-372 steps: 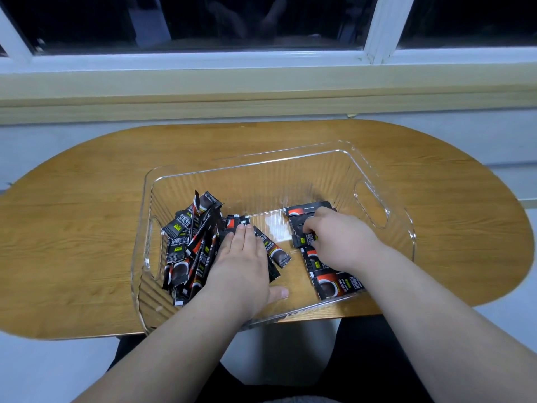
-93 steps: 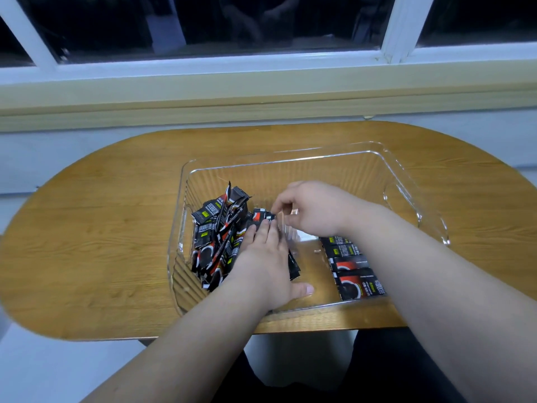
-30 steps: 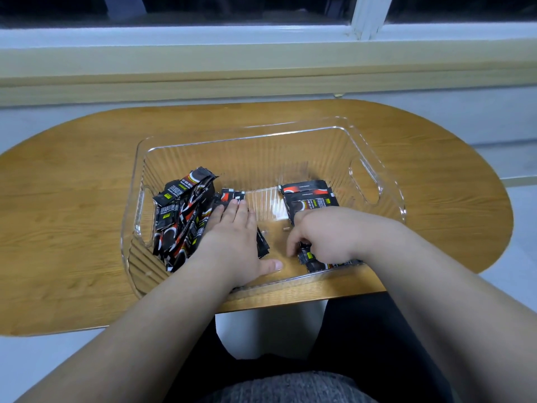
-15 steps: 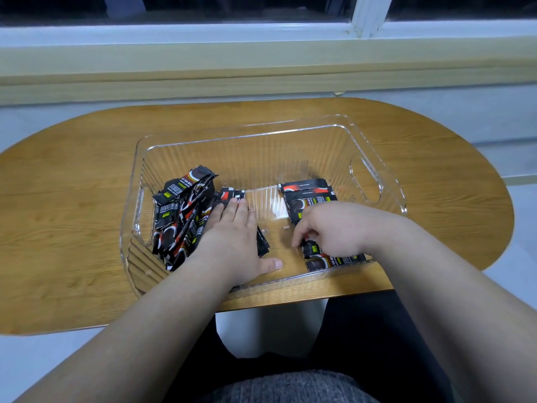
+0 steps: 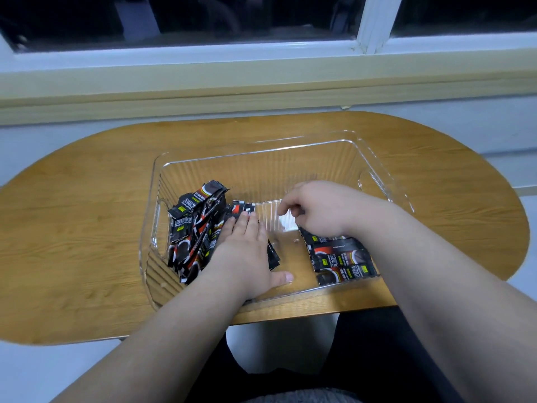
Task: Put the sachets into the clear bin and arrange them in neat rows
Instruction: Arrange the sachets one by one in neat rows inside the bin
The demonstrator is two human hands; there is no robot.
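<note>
A clear ribbed bin point(image 5: 290, 148) stands on the wooden table point(image 5: 87, 228). A loose pile of black-and-red sachets point(image 5: 194, 225) lies in its left half. My left hand point(image 5: 247, 257) rests flat on the pile's right side, fingers straight, thumb out on the bin floor. A short row of sachets point(image 5: 340, 257) lies side by side along the right near part of the floor. My right hand point(image 5: 316, 207) hovers over the far end of that row, its fingers loosely curled, thumb and forefinger pointing left; I see nothing held in it. It hides the row's far sachets.
The bin's bare floor strip point(image 5: 286, 251) separates pile and row. A window sill point(image 5: 261, 82) and dark window run behind the table. The table's near edge point(image 5: 305, 309) lies just under the bin; my lap is below it.
My right hand has left the near end of the row and moved up and left toward the middle of the bin. My left hand stays on the pile. The camera view has shifted.
</note>
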